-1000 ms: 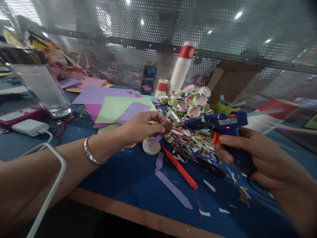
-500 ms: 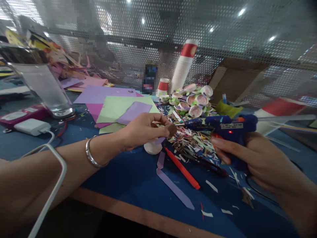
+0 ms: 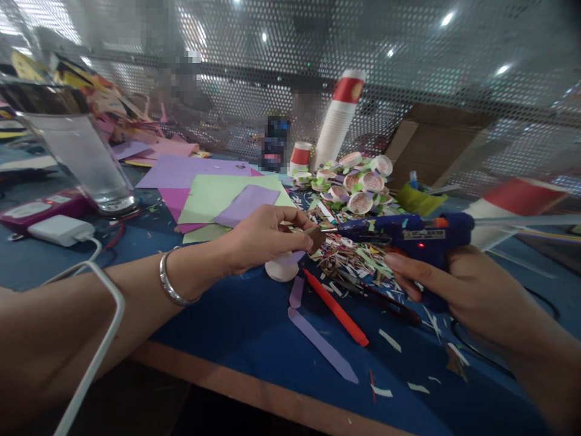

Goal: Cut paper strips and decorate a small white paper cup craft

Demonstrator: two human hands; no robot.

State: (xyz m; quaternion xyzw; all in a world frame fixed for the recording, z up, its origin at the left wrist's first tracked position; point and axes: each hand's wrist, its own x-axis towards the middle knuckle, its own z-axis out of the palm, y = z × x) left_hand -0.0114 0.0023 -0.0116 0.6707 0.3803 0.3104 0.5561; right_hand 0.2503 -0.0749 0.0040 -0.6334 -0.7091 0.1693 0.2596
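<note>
My left hand (image 3: 272, 236) pinches a small brown piece of card (image 3: 316, 240) between thumb and fingers. Below those fingers a white round paper disc (image 3: 281, 270) rests on the table, with a bit of purple paper by it. My right hand (image 3: 440, 275) is wrapped round the handle of a blue hot glue gun (image 3: 408, 230), whose red light glows. The gun's metal nozzle points left, close against the brown card; I cannot tell if they touch. A clear glue stick (image 3: 521, 221) juts from its back. Folded purple paper strips (image 3: 322, 345) and an orange-red pen (image 3: 336, 307) lie just in front.
Paper scraps (image 3: 354, 254) and a heap of cut cup bottoms (image 3: 358, 181) lie behind the hands, before a tall leaning stack of paper cups (image 3: 338, 121). Coloured sheets (image 3: 195, 172), a glass of water (image 3: 86, 157) and a white cable (image 3: 97, 357) are at left.
The view has shifted very slightly. Both hands keep their holds, and the glue gun's nozzle stays by the brown card.
</note>
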